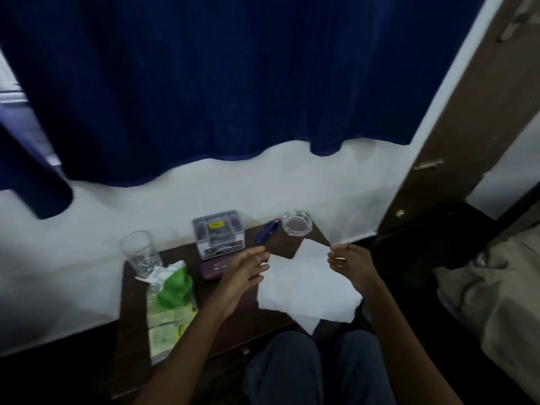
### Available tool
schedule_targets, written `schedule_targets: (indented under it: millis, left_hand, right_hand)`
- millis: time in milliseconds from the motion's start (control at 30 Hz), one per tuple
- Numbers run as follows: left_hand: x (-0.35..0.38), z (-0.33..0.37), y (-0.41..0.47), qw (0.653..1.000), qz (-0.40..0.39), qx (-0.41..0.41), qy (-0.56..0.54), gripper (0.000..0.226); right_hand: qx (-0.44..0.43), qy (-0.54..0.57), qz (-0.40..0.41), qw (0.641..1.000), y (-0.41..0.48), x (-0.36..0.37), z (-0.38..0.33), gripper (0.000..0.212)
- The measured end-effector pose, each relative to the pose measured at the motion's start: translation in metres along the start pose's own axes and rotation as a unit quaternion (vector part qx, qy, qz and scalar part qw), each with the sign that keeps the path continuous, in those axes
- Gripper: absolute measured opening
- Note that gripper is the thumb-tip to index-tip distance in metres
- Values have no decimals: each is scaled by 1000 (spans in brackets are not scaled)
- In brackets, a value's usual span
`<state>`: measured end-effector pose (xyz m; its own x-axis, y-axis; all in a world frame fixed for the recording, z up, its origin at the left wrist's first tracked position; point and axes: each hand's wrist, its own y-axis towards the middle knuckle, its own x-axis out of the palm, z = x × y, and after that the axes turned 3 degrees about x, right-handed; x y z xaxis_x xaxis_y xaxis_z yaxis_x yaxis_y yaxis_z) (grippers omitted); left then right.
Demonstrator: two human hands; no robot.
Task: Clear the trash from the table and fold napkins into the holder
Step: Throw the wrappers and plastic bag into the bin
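L hand (244,273) & R hand (346,263) hold napkin (306,285) spread; table (134,314)

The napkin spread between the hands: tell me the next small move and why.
Probably bring the right hand across toward the left hand, folding the white napkin in half. It is held open by its far corners, unfolded and hanging off the table edge, so it seems too wide for the grey holder behind.
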<state>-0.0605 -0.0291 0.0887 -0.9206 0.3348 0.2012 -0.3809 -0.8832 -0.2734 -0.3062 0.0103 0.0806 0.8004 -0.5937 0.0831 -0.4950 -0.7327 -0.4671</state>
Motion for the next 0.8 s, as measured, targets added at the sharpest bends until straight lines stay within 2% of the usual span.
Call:
schedule_targets:
  millis: [133, 233, 300, 367, 433, 500, 633, 733, 800]
  left_hand:
    - [-39, 3, -17, 999, 49, 23, -5, 24]
    - [-70, 1, -28, 993, 114, 36, -7, 20]
    - [-93, -11, -30, 980, 192, 47, -5, 16]
    - [-116, -29, -33, 947, 313, 69, 28, 5]
    - [-135, -44, -39, 914, 395, 60, 75, 15]
    - [-146, -56, -45, 900, 413, 39, 135, 17]
    - [-155, -79, -34, 911, 354, 69, 201, 34]
    - [-143, -67, -31, 909, 381, 90, 141, 52]
    - [-139, -59, -30, 907, 400, 70, 114, 54]
  right_hand:
    - [18, -45, -78, 996, -23, 55, 7, 18]
    - [27, -81, -127, 988, -41, 89, 16, 15]
    - [30, -102, -147, 983, -50, 108, 22, 16]
    - [38, -121, -159, 979, -55, 123, 31, 19]
    - [48, -139, -171, 974, -60, 134, 40, 21]
    - [57, -162, -180, 969, -64, 141, 48, 21]
    - [65, -201, -182, 960, -68, 148, 58, 20]
    - [67, -224, -177, 956, -70, 149, 61, 19]
    - [67, -230, -175, 955, -71, 148, 62, 18]
